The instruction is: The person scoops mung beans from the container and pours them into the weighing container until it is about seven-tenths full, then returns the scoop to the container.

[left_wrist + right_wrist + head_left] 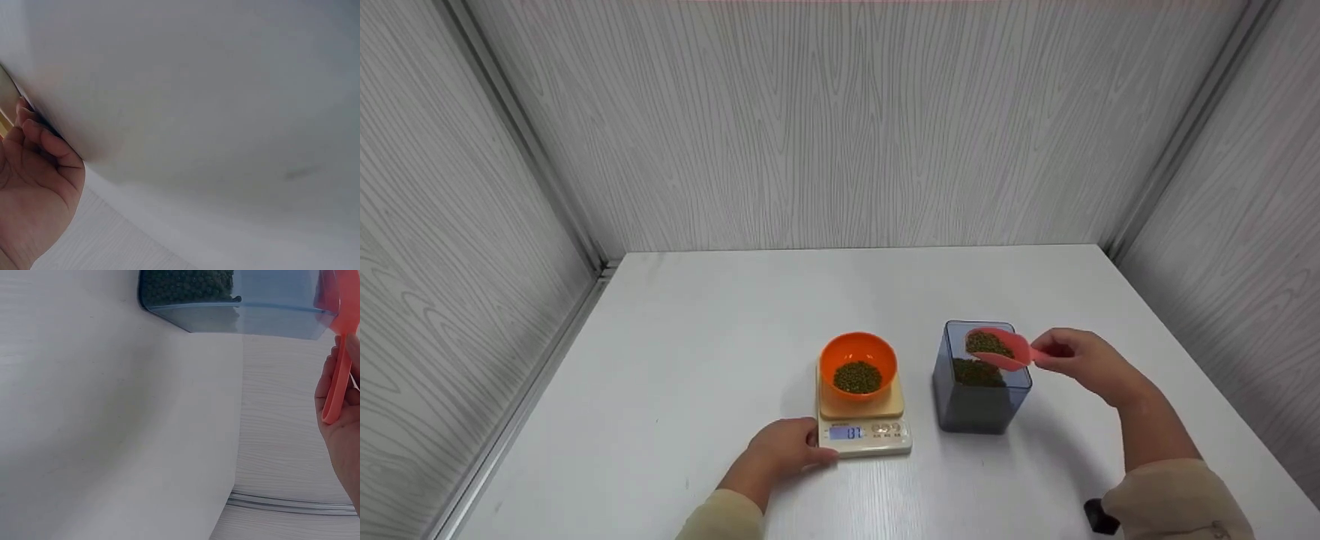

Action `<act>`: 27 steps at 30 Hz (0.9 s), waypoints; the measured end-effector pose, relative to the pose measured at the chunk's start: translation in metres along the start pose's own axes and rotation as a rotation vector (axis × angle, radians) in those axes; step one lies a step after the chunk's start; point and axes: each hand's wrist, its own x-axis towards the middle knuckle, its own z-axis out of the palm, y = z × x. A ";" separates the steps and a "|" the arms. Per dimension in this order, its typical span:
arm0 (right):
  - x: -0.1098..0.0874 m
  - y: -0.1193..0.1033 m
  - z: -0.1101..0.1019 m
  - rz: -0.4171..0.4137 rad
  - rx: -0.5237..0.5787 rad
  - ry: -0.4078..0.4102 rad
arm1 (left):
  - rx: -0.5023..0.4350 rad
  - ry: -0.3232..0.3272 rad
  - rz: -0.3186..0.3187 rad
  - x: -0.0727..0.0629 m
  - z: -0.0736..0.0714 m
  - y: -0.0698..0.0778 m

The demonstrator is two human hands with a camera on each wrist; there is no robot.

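– Right grip (1084,364): loose or closed?
– Closed round the handle of a red scoop (1020,351), with thumb and fingers both on it.
– Scoop where, exactly?
– Over the mouth of a bluish see-through container (971,414), up off the desk (682,337) and laden with small green grains (990,344).
– More of the same inside?
– Yes, visible below the rim and through the wall.
– And on the left?
– Clamped, with the left grip (787,446), on the near left corner of a pale kitchen scale (870,450), thumb along the front edge.
– On top of that?
– An orange bowl (859,344), upright on the platform, with grains in the bottom; on the display (846,433), seemingly 137.
– Touching the container?
– No, apart from it, to its left.
– Farther off?
– Beside the right sleeve (1174,499), a small black object (1101,517), partly hidden; behind the desk, a wood-grained panel (840,127).
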 end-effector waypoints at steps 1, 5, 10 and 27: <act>0.000 0.001 0.001 -0.001 0.019 0.004 | 0.000 0.000 -0.001 0.000 0.000 0.000; 0.000 0.005 0.005 -0.024 0.071 0.011 | -0.003 0.011 0.005 -0.002 -0.001 0.001; 0.001 0.006 0.010 -0.038 0.112 0.012 | -0.009 0.010 0.005 -0.003 0.000 0.001; 0.015 -0.024 0.021 -0.075 0.048 0.014 | -0.016 -0.005 0.003 0.000 0.001 -0.001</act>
